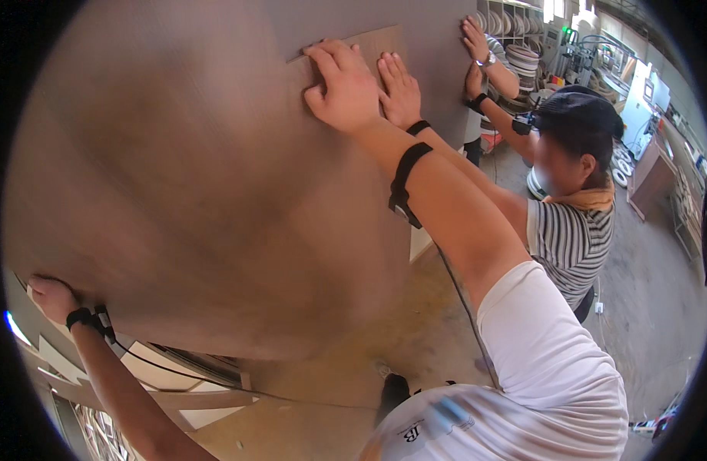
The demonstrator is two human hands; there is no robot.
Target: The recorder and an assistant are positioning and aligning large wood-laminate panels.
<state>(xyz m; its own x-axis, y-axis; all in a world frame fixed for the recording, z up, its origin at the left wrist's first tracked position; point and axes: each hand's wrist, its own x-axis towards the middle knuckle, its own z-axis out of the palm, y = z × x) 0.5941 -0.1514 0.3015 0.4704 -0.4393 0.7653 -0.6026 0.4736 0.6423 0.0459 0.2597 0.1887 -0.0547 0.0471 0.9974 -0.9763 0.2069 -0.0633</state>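
A large brown wood-look panel (215, 200) fills the left and middle of the head view, tilted and partly smeared. My right hand (346, 91) lies on it near the top, fingers and thumb apart, over a thin lighter wooden piece (384, 44) that rests against the panel. At the lower left, my left hand (55, 298) is closed on the panel's edge; its fingertips are hidden. A co-worker's hand (402, 91) presses flat just right of my right hand. Two more hands of other people touch the panel's right edge, one of them wearing a watch (485, 58).
A co-worker in a dark cap (577, 111) and striped shirt stands close on my right. Shelves of rolls (514, 23) and a white machine (645, 107) stand behind. A cable (465, 296) hangs near my right arm. Wooden beams (192, 398) lie below the panel.
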